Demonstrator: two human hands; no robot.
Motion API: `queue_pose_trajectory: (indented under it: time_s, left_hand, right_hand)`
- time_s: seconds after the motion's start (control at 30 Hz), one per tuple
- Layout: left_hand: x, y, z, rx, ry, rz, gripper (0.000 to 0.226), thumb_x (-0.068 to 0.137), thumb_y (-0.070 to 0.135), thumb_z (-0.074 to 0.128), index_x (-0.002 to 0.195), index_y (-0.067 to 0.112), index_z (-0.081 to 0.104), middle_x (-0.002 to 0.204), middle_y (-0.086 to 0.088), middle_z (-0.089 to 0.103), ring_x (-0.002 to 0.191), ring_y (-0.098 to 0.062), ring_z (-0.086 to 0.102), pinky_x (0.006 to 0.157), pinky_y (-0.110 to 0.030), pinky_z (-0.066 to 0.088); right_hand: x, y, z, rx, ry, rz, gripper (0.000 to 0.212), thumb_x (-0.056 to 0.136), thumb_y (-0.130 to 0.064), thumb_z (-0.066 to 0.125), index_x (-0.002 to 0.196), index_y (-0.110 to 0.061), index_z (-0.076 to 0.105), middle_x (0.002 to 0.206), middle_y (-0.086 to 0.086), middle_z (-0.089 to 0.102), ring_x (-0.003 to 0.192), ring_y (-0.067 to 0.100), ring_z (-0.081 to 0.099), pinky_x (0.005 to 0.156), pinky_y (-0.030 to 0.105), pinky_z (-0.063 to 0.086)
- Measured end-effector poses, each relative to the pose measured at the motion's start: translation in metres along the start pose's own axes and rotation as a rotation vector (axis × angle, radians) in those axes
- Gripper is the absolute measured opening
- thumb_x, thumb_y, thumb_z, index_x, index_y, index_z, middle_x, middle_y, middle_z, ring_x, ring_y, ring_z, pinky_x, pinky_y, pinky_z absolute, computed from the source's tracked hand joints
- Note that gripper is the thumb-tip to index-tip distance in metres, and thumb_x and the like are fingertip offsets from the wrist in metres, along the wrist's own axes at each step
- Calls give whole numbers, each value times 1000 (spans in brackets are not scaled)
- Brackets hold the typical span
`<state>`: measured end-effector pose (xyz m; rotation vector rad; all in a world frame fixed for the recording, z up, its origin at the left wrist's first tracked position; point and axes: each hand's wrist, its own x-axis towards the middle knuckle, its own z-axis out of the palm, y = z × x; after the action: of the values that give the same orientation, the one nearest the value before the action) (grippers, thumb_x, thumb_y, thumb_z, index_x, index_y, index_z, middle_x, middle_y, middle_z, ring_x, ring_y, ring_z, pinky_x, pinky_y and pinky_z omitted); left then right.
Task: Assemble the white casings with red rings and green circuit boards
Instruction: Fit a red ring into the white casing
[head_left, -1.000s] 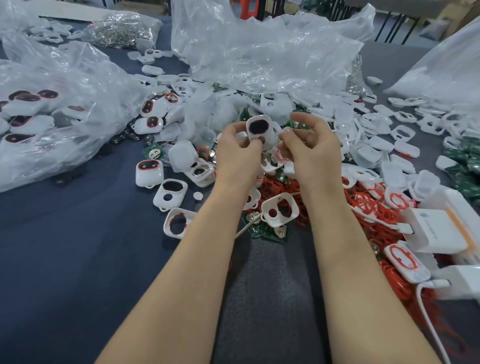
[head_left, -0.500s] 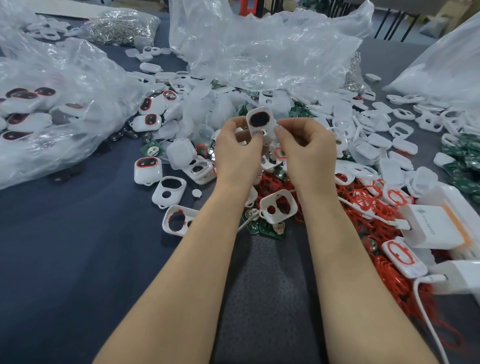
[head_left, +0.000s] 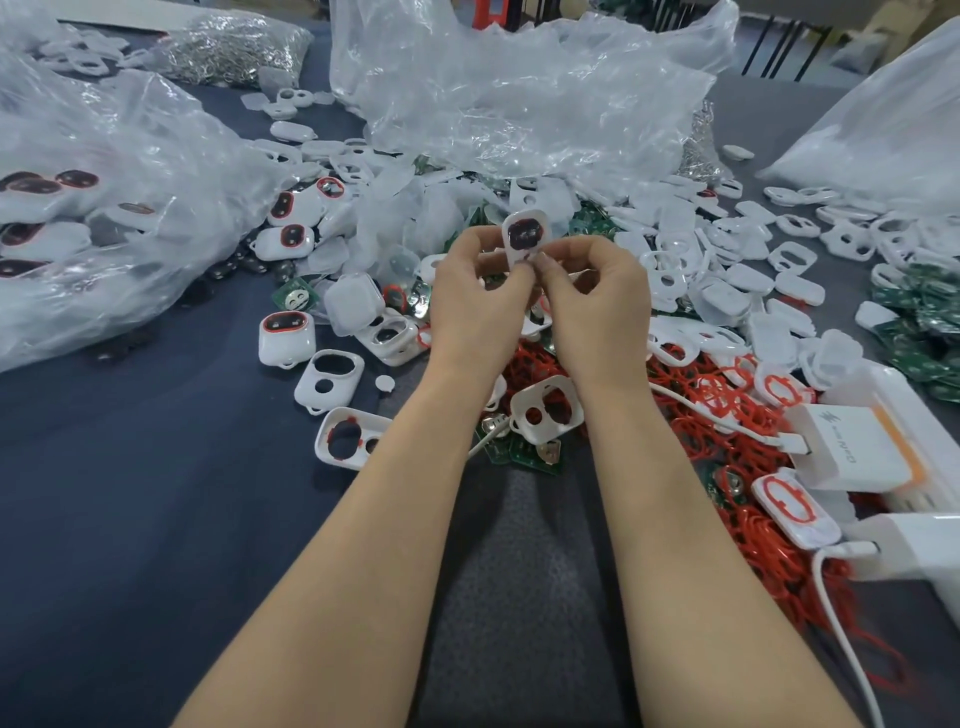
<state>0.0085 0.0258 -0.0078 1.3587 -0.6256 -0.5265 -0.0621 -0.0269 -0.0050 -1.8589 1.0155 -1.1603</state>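
The white casing (head_left: 525, 236) is held in the air just beyond the far left edge of the heap of red rings (head_left: 727, 415). Its dark oval window faces the camera, with a thin red rim (head_left: 511, 233) showing round it. The left hand (head_left: 475, 306) and the right hand (head_left: 597, 306) both pinch only its narrow lower end, thumb against fingertips (head_left: 543, 260), and the remaining fingers are curled in toward the palms. With so small a hold, the upper part is free. One risk is that uneven pressure from either side twists the shell and lets it squirt out of the pinch. Another is that the ring, if pushed at one spot only, lifts out of its seat elsewhere or bunches, so the window edge would look sealed while it is not. Whether a green board already sits inside cannot be told, and passing the piece on without one would be a hidden fault. A dropped piece would likely land among the loose casings (head_left: 545, 410) and green circuit boards (head_left: 524, 452) at the near left edge of the heap. There it would be hard to tell from the empty shells. The white cable (head_left: 691, 402) lying across the heap runs close to the right forearm and could snag on a quick reach.
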Motion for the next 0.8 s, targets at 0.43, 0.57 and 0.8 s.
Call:
queue_pose_trajectory:
  time_s: [0.43, 0.57, 0.8]
  left_hand:
    - [-1, -2, 0, -117, -44, -25, 18, 92, 2, 57, 96, 18, 61, 88, -8, 66, 81, -15, 69, 73, -22, 56]
    - [-2, -2, 0, -75, -62, 9, 18, 93, 3, 56, 100, 18, 62, 89, -4, 69, 76, -6, 69, 71, -19, 55]
    - [-3, -2, 1, 38, -45, 61, 21, 94, 6, 55, 109, 17, 64, 102, -7, 69, 98, -21, 68, 88, -40, 56]
  right_hand:
    - [3, 4, -7, 271, -128, 137, 8, 88, -14, 65, 93, -19, 62, 89, 0, 68, 83, 13, 65, 72, 21, 54]
    - [5, 7, -7, 317, -139, 179, 5, 88, -15, 65, 91, -18, 63, 87, 1, 68, 80, 13, 64, 67, 19, 51]
    - [5, 8, -5, 315, -123, 187, 5, 89, -15, 65, 91, -17, 62, 86, 0, 65, 80, 14, 62, 74, 27, 54]
